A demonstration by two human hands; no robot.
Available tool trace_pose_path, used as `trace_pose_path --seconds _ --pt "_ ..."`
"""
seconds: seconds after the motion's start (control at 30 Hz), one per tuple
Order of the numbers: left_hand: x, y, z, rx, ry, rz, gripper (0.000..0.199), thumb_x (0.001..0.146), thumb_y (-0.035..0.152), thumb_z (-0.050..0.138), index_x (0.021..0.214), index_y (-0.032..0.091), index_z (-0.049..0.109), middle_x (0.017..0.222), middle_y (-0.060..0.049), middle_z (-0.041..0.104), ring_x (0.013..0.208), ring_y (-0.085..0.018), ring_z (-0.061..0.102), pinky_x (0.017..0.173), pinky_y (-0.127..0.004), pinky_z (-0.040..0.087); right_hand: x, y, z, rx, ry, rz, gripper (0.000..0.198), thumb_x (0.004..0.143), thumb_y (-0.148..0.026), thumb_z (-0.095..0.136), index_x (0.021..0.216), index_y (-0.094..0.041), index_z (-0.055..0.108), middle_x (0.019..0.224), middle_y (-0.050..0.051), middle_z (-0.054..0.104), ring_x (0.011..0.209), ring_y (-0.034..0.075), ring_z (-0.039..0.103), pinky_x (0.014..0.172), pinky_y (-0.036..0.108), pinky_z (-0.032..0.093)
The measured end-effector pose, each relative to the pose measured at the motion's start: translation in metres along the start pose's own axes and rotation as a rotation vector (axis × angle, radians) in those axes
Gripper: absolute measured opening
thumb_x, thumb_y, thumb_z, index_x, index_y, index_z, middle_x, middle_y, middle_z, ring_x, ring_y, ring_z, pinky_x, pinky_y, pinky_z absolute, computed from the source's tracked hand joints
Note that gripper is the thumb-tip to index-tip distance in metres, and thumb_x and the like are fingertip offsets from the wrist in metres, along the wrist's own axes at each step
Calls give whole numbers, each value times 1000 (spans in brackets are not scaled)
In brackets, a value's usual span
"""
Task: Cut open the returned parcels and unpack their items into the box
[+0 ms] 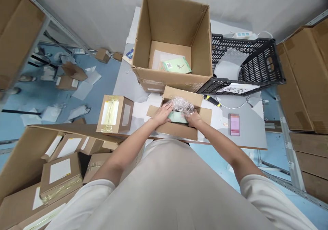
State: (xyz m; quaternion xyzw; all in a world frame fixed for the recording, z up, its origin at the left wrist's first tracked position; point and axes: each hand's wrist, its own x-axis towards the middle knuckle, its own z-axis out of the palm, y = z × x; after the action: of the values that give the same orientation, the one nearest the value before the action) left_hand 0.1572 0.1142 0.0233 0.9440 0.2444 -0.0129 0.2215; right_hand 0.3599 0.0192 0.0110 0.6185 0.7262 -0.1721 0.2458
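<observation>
A small open carton (176, 131) stands at the front of the table with its flaps spread. Inside it lies a pale green box (178, 117), partly covered by crumpled clear bubble wrap (182, 104). My left hand (163, 113) rests over the carton's left side, fingers stretched onto the wrap and the green box. At the right end my right hand (194, 118) reaches into the carton, its fingers curled at the edge of the bubble wrap. Some right fingertips are hidden by the wrap and the carton wall.
Behind the carton stands a large open box (171, 73) holding a green packet (177, 65). A black crate (271, 67) is at right, near a yellow-black cutter (212, 100). A taped parcel (125, 115) sits left; a big box (17, 154) of parcels is below it.
</observation>
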Motion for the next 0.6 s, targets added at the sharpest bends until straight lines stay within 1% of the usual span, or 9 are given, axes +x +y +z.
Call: trace_pose_path --seconds 0.1,0.2,0.33,0.43,0.5,0.6 --pt "0 -1 0 -25 22 6 91 60 28 82 138 11 36 147 -20 38 136 -33 35 108 -43 35 -15 8 -5 83 112 -42 88 65 -26 69 142 -5 31 136 28 46 121 39 47 104 56 29" --pt "-1 0 -1 -48 57 5 92 59 29 82 137 11 37 146 -20 40 135 -33 36 109 -43 34 -33 19 -7 252 286 -105 80 68 -32 63 137 -3 34 122 24 54 113 36 50 100 51 36" --pt "0 3 -1 -71 69 -28 97 57 29 83 139 11 33 143 -20 42 133 -34 38 106 -44 37 -49 23 1 528 531 -146 73 66 -31 63 130 -10 35 117 18 53 112 33 48 95 46 43" --pt "1 6 0 -70 72 -41 97 56 29 84 137 11 35 142 -21 43 132 -34 39 106 -45 37 -48 12 7 611 682 -167 68 69 -30 62 129 -13 36 117 17 53 114 32 47 96 47 43" --pt "1 6 1 -67 73 -48 95 56 28 84 136 9 36 142 -22 43 131 -35 39 107 -45 36 -44 2 8 588 722 -212 64 74 -32 60 130 -13 36 120 18 52 116 32 44 99 49 40" --pt "1 6 2 -68 83 -45 94 56 26 84 135 9 36 141 -22 43 131 -35 40 107 -46 36 -37 -11 5 474 665 -251 68 82 -37 54 139 -9 31 128 22 46 121 34 38 100 52 35"
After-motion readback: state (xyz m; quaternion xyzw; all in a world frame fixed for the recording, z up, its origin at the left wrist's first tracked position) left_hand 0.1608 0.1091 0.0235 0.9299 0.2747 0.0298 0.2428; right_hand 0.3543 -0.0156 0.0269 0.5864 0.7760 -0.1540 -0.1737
